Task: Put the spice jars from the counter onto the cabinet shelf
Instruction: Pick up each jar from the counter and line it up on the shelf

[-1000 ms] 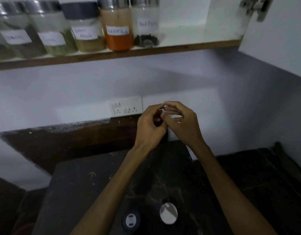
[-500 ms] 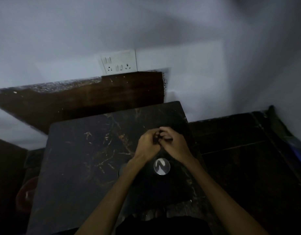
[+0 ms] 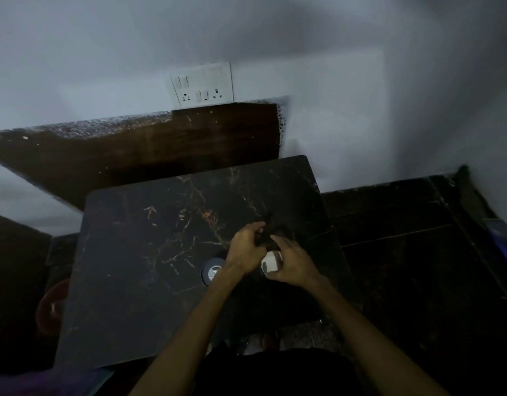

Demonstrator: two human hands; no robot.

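I look down on a dark marble counter [image 3: 149, 252]. Two jars stand on it, seen from above: one with a dark lid [image 3: 212, 272] and one with a pale shiny lid [image 3: 270, 264]. My left hand [image 3: 246, 247] hovers between them with its fingers curled together, its wrist over the dark lid's right edge. My right hand [image 3: 293, 262] lies against the right side of the pale-lidded jar, fingers apart and reaching over the lid toward my left hand. It is too dark to tell whether either hand holds anything. The cabinet shelf is out of view.
A white switch and socket plate [image 3: 202, 84] sits on the wall above a brown wooden panel [image 3: 160, 144]. Dark floor tiles [image 3: 418, 252] lie to the right of the counter. A reddish round object [image 3: 50, 307] sits low at the left.
My view has tipped down from the shelf of jars to the counter. Both hands have dropped from in front of the socket plate to just above the two jars.
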